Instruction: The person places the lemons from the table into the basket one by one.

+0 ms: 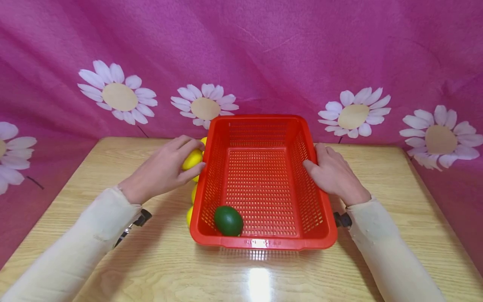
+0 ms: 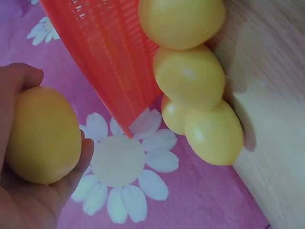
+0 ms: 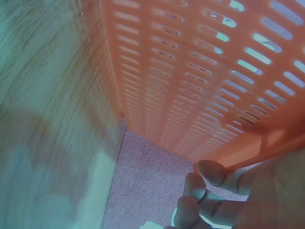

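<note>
Left arm: the forearm, in a pale sleeve, enters from the lower left and extends forward and inward. The left hand is at the basket's left side, with the back of the hand upward. The thumb lies on the near side, the other fingers on the far side. Grip state: fingers and thumb are curled around one lemon. This lemon is outside the red basket, just beside its left rim; the left wrist view shows it apart from the other lemons. Whether the left thumb contacts the rim cannot be determined.

Right arm: the forearm enters from the lower right and angles inward. The right hand is at the right rim, the thumb over the edge toward the interior, the remaining fingers bent along the outside. Grip state: gripping the basket rim.

Basket: on the wooden table. One green fruit lies inside, in the near left corner. The other lemons line the outside of the left wall.
</note>
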Available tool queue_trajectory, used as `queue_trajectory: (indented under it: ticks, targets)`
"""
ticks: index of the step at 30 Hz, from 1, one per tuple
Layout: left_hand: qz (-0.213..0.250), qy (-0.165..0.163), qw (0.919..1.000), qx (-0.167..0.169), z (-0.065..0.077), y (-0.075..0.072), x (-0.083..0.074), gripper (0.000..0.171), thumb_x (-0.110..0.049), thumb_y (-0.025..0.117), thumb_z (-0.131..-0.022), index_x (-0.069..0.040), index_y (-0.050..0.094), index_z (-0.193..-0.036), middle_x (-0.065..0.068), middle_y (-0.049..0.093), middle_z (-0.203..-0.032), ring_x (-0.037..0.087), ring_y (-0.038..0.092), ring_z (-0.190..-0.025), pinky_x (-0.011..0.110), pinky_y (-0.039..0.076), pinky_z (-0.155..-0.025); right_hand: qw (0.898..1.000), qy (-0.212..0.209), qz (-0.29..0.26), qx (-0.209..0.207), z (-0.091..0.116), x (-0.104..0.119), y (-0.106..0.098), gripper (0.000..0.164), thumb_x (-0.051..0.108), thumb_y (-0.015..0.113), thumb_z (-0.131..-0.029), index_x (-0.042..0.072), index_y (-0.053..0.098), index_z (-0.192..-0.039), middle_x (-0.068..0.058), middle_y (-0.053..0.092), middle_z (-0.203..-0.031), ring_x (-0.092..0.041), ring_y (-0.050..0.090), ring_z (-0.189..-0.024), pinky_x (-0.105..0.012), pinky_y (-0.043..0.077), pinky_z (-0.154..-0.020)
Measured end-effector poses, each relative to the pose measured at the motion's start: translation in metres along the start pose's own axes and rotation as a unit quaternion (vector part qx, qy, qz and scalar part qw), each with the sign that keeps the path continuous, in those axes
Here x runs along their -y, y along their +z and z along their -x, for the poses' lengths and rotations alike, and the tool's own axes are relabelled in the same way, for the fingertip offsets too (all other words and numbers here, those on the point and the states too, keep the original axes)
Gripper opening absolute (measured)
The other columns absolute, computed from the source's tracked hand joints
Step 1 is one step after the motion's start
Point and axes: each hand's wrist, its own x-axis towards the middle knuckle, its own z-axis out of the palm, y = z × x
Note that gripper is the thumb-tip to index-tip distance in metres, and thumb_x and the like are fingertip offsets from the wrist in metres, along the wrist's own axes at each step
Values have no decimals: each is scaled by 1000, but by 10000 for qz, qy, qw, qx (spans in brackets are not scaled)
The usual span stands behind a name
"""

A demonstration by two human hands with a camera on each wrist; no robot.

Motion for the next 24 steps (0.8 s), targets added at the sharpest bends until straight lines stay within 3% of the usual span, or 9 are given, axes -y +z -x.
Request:
queue_trajectory:
  ticks: [8, 15, 24]
  targets:
    - [111, 290, 9995, -26, -8, 2, -14, 40, -26, 77, -91, -6, 64, -124, 7, 64, -112, 18, 61, -89, 34, 60, -76, 10000, -41, -35, 6, -1, -1, 0, 54, 30, 45, -103, 2, 35, -148, -19, 56, -113, -22, 71, -74, -32, 62, -60]
    - [170, 399, 9989, 193, -14, 6, -24, 41, -30, 76, -92, -10, 63, -125, 5, 63, -112, 14, 59, -88, 28, 59, -75, 9999, -94, 91, -83, -1, -2, -1, 53, 30, 44, -103, 1, 38, -146, -18, 56, -112, -23, 69, -75, -33, 61, -61]
    - [340, 613, 9967, 410, -23, 16, -29, 40, -30, 75, -92, -11, 64, -126, 5, 64, -117, 17, 60, -93, 29, 59, -77, 9996, -159, 132, -209, -2, -1, 0, 49, 27, 46, -102, 1, 41, -144, -18, 57, -113, -25, 68, -81, -33, 61, -63]
